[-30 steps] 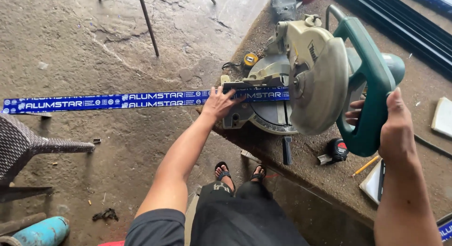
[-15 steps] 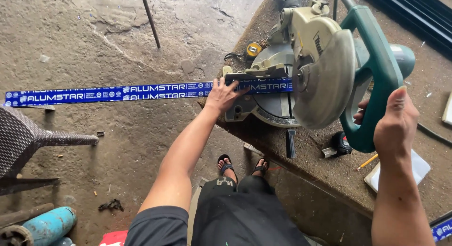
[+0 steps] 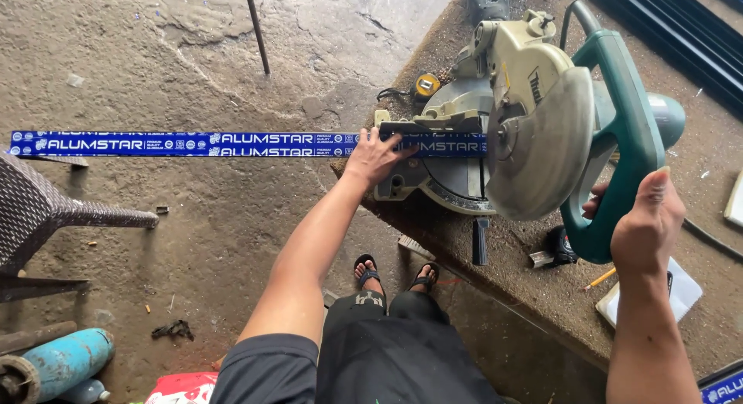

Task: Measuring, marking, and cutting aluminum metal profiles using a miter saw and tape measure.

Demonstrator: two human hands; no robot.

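Note:
A long blue wrapped profile bar (image 3: 193, 144) with white lettering lies across the base of a miter saw (image 3: 534, 125) and sticks out far to the left over the floor. My left hand (image 3: 373, 158) presses flat on the bar at the saw's left fence. My right hand (image 3: 646, 222) grips the saw's green handle (image 3: 627, 141). The round blade guard (image 3: 542, 152) hangs over the bar's right end. The saw stands on a low dusty bench (image 3: 542, 296).
A yellow tape measure (image 3: 426, 85) sits behind the saw. A pencil (image 3: 600, 279) and white pad (image 3: 681, 296) lie on the bench by my right arm. A woven chair (image 3: 46, 210) and a blue cylinder (image 3: 66, 361) stand on the concrete floor at left.
The view has shifted slightly. My left hand stays pressed on the bar and my right hand stays on the handle; the saw head looks a little lower over the bar.

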